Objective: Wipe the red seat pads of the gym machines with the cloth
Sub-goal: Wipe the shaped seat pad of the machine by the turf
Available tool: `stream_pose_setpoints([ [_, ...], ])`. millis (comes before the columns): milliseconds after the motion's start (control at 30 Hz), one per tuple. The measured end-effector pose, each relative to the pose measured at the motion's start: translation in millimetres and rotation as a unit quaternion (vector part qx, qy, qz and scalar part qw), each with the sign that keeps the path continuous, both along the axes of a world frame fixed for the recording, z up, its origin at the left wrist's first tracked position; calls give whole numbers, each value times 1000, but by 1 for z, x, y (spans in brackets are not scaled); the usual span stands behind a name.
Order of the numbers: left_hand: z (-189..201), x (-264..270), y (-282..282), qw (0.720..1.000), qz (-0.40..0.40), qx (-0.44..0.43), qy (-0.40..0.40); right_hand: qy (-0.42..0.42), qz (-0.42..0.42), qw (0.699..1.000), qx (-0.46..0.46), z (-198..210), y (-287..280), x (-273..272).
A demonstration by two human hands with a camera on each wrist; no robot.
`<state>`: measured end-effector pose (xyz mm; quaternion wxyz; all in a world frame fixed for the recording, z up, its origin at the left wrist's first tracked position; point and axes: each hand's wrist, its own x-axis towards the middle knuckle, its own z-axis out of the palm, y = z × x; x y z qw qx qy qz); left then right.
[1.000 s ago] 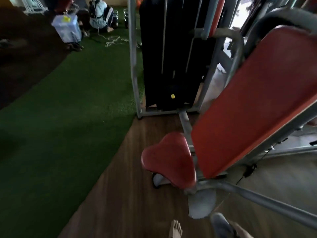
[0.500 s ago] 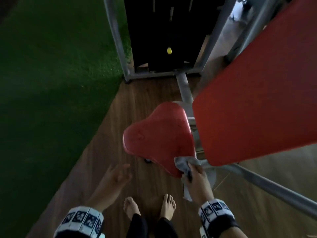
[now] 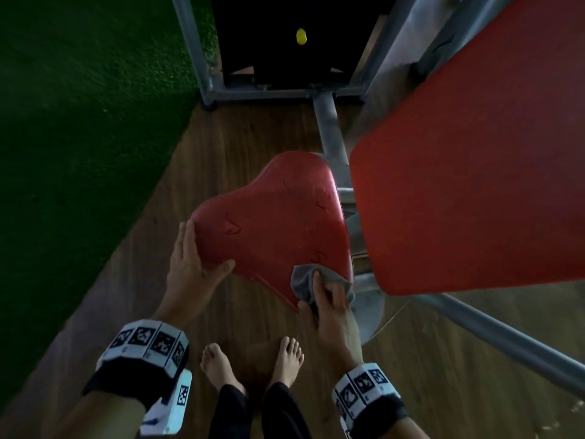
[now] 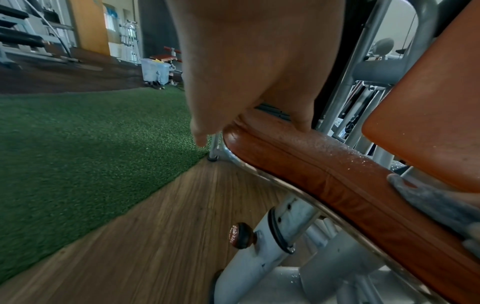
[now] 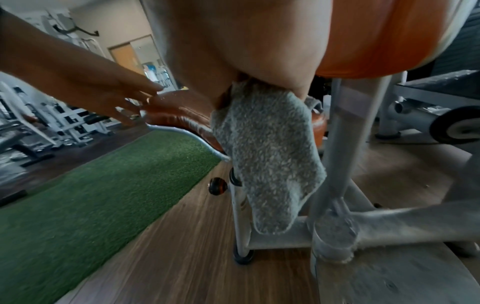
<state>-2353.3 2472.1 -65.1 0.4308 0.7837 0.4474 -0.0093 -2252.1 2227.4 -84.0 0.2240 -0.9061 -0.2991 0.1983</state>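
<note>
A: Since half a second ago my left hand (image 3: 190,267) has come up off empty air and landed on the near-left edge of the red seat pad (image 3: 272,223), and the head view has closed in.

B: What's each grip doing?

A: The left grip lies mostly open: fingers straight along the pad's side, thumb hooked over the top edge, bracing rather than clutching. The right hand (image 3: 329,299) has its fingers curled round the grey cloth (image 3: 305,280), bunched at the pad's near-right corner. In the right wrist view a loose tail of cloth (image 5: 270,156) hangs down past the edge.

B: How will they handle?

A: I judge the cloth light, soft and floppy, a fuzzy terry, so I keep it wadded in the palm or that tail will drag. The pad looks firm padding under smooth vinyl, likely a bit slick, with specks on its top in the left wrist view (image 4: 335,148). It's fixed on a metal post (image 4: 275,240), so it won't lift; steadying its rim is enough.

B: Any containers?

A: One pale bin (image 4: 155,71) far across the green turf (image 3: 79,137); I can't tell its contents.
</note>
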Motion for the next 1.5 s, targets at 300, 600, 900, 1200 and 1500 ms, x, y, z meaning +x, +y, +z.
stream_pose_setpoints([
  [300,-9,3,-1,998,-3,52,38,8,20,999,-33,0,6,4],
  [600,-6,1,1,993,-26,99,61,47,10,998,-42,-1,0,-15],
  [900,-5,0,1,991,-31,105,82,41,10,995,-96,7,13,9],
  [1200,-8,-1,0,990,-27,111,88,18,4,995,-103,12,19,12],
  [1500,-8,0,0,988,-35,114,97,27,-4,994,-104,12,17,18],
])
